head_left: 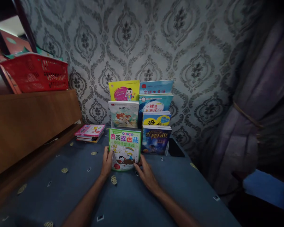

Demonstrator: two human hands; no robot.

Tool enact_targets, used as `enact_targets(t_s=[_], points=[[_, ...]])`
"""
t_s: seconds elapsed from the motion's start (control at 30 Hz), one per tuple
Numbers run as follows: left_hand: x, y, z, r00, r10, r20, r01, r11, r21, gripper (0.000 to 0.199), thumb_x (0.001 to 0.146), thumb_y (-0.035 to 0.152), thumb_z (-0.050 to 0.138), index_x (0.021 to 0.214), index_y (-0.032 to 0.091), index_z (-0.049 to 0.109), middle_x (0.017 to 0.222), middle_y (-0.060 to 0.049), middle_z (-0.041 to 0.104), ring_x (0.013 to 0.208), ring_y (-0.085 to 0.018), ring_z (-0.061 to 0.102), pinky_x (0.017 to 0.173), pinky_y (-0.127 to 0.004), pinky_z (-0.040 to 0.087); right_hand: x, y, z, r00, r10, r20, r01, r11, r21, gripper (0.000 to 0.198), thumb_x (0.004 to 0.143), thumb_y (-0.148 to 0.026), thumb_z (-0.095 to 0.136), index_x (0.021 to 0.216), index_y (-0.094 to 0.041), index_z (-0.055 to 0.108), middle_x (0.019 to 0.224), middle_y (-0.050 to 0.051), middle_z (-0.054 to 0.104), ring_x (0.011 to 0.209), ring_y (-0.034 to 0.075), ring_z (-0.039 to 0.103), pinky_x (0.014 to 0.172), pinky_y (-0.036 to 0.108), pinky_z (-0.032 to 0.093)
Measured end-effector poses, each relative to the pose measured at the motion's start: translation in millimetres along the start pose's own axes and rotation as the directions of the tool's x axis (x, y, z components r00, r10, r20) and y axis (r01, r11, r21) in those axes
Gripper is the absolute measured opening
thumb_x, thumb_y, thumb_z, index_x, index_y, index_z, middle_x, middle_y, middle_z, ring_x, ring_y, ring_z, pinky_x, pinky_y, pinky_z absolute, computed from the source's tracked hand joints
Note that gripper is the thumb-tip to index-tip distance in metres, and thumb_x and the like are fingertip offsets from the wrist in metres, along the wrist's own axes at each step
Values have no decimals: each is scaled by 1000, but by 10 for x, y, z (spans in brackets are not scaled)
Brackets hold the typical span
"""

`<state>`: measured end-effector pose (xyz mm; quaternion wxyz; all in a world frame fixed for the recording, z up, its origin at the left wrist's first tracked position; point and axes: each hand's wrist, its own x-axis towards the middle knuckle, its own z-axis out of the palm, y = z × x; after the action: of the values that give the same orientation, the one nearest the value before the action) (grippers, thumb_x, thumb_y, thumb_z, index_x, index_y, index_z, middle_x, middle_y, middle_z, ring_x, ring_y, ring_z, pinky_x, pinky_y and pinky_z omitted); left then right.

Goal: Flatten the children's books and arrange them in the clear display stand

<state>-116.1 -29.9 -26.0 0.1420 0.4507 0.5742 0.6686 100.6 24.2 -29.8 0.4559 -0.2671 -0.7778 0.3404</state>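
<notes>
A green-edged picture book (125,150) stands upright, its cover facing me. My left hand (107,161) grips its left edge, thumb on the front. On its lower right edge, my right hand (144,170) holds it with the thumb in front; the other fingers are partly hidden behind. Directly behind rises a white-topped book (124,115) with a painted cover, and a yellow book (125,90) stands above that. To the right, a dark blue book (155,140) fronts a stepped column with a yellow-and-blue book (156,119), a teal book (155,103) and a light blue book (156,86).
A small pile of books with a pink cover (90,130) lies left on the dark patterned cloth (78,186). A red basket (38,72) sits on a wooden headboard (33,123). Patterned wallpaper is behind; a tied curtain (246,126) hangs right. A flat black object (175,147) lies beside the books.
</notes>
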Motion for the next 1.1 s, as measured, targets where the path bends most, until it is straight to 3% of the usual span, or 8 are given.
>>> enact_targets(t_s=[0.1,0.3,0.47,0.73,0.9,1.1], points=[[-13,84,30,999,2,-50,-5,998,-60,26,93,45,49,106,23,52,100,-4,65,98,-22,62,88,-33,51,11,3,1,1000,-8,-6,8,1000,-4,46,93,-38,52,136,-20,51,89,6,71,78,24,67,77,37,58],[28,181,-7,998,51,33,-48,994,-100,19,83,35,52,96,22,51,88,-2,63,87,-20,62,78,-29,49,15,16,14,1000,18,-2,-18,1000,-20,46,94,-41,51,134,-20,52,99,9,73,88,27,70,85,41,58],[91,184,-124,995,71,64,-73,997,25,12,77,28,52,86,21,53,77,1,61,73,-16,58,66,-25,44,4,18,35,999,43,8,-43,999,8,51,94,-42,52,140,-20,45,115,12,71,101,28,70,92,44,58],[113,177,-215,989,129,71,-142,965,221,18,79,32,55,91,21,61,81,-1,67,72,-18,60,65,-28,44,-1,66,50,1000,9,-1,-9,1000,12,42,97,-41,48,135,-22,49,124,12,71,113,28,69,96,42,57],[162,123,-210,993,99,71,-110,978,176,28,81,34,54,102,19,63,90,-4,71,82,-21,65,68,-29,47,107,45,11,1000,21,10,-20,1000,-21,42,97,-40,46,133,-20,51,117,13,74,103,29,73,86,42,59],[297,145,-200,994,72,83,-83,987,138,28,79,33,56,102,19,63,91,-4,70,85,-21,65,69,-29,49,281,-91,-57,1000,11,15,-11,999,-30,43,96,-41,47,134,-20,52,103,9,75,98,29,73,79,38,58]])
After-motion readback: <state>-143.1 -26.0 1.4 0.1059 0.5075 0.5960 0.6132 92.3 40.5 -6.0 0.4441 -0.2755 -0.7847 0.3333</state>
